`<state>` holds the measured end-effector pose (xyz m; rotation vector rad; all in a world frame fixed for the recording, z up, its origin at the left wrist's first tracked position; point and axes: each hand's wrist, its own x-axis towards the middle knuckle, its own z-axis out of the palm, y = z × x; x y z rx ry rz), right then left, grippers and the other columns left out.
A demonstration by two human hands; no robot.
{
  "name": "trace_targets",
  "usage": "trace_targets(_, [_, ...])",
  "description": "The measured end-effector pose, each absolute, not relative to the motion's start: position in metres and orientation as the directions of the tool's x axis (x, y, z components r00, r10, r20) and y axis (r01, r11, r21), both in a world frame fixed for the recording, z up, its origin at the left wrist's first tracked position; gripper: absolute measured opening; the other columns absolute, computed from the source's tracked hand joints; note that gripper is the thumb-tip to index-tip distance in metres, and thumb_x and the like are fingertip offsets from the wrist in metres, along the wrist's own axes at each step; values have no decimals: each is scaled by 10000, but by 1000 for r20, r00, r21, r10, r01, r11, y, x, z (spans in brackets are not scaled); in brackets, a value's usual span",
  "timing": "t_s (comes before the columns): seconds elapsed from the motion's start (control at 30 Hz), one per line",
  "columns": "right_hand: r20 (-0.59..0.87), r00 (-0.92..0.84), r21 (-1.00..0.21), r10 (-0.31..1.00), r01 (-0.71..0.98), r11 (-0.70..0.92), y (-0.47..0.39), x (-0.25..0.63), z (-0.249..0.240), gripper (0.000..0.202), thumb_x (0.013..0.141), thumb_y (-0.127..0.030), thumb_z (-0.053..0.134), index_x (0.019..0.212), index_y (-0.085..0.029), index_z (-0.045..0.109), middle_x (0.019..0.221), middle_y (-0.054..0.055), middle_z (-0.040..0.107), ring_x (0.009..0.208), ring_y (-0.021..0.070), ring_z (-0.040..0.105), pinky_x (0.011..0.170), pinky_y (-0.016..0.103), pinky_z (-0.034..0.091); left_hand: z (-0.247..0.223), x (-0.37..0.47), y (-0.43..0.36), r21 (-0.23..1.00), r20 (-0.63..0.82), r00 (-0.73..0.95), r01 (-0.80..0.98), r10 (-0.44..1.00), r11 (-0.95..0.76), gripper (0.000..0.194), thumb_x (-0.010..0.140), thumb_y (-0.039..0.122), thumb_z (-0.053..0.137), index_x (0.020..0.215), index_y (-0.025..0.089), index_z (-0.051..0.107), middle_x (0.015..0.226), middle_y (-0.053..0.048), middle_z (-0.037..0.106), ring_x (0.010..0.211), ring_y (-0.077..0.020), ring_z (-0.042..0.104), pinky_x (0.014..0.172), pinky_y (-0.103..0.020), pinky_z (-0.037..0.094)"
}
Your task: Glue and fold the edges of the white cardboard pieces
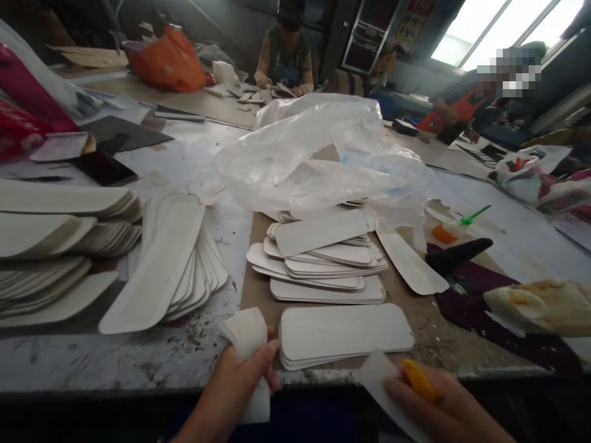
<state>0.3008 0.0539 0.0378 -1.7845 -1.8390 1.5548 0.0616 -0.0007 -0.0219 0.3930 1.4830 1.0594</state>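
My left hand (235, 381) is closed around a white flexible panel (252, 329), which bends over at its top and hangs below the table edge. In my right hand (436, 400) there is a thin white strip (375, 372) together with a yellow-handled tool (419, 380); the tool's tip cannot be made out. Between the hands, at the table's front edge, lies a short stack of white rounded-corner panels (346, 332). Behind it rises a larger, uneven pile of similar panels (323, 264). Fanned panels (170, 264) lie to the left of my left hand.
More stacked panels (46, 246) fill the far left. A clear plastic bag (314, 160) covers the middle. At right are a single panel (410, 261), a dark pointed object (459, 255) and an orange-and-green container (447, 231). Two people (284, 58) work farther back.
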Motion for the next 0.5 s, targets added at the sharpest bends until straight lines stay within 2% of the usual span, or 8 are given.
trace_targets(0.03, [-532, -373, -677, 760, 727, -118, 61, 292, 37, 379, 785, -534, 515, 625, -190, 534, 611, 3, 562, 569, 138, 486, 555, 238, 369, -21, 60, 2, 782, -610, -187, -298, 770, 548, 499, 690, 479, 601, 1018, 112, 526, 458, 8, 560, 467, -162, 499, 501, -243, 393])
trace_targets(0.1, [-577, -490, -574, 654, 813, 103, 76, 271, 35, 341, 831, -464, 461, 648, -187, 537, 635, 5, 581, 598, 137, 495, 563, 229, 347, -21, 57, 7, 770, -624, -101, -245, 775, 589, 384, 694, 488, 578, 805, 120, 589, 471, -36, 579, 479, -169, 504, 527, -260, 412])
trace_targets(0.2, [-627, -538, -451, 564, 841, 300, 99, 241, 30, 308, 841, -419, 459, 673, -184, 567, 621, 3, 579, 569, 128, 483, 520, 221, 296, -21, 52, 15, 748, -650, -27, -202, 759, 633, 383, 682, 498, 567, 502, 165, 504, 497, -78, 589, 493, -162, 499, 537, -258, 406])
trace_targets(0.3, [-625, -573, -403, 531, 819, 409, 118, 221, 23, 268, 822, -386, 498, 697, -177, 611, 643, 19, 609, 568, 134, 506, 523, 225, 284, -19, 48, 21, 736, -662, 8, -184, 749, 652, 384, 676, 487, 557, 471, 169, 492, 489, -69, 575, 490, -157, 483, 521, -249, 381])
trace_targets(0.5, [-639, -590, -317, 494, 787, 530, 136, 207, 10, 260, 813, -360, 508, 740, -163, 660, 712, 81, 663, 624, 184, 568, 523, 244, 285, -12, 46, 27, 755, -647, 24, -120, 762, 645, 363, 656, 449, 528, 439, 158, 523, 526, -88, 574, 563, -181, 500, 568, -264, 395])
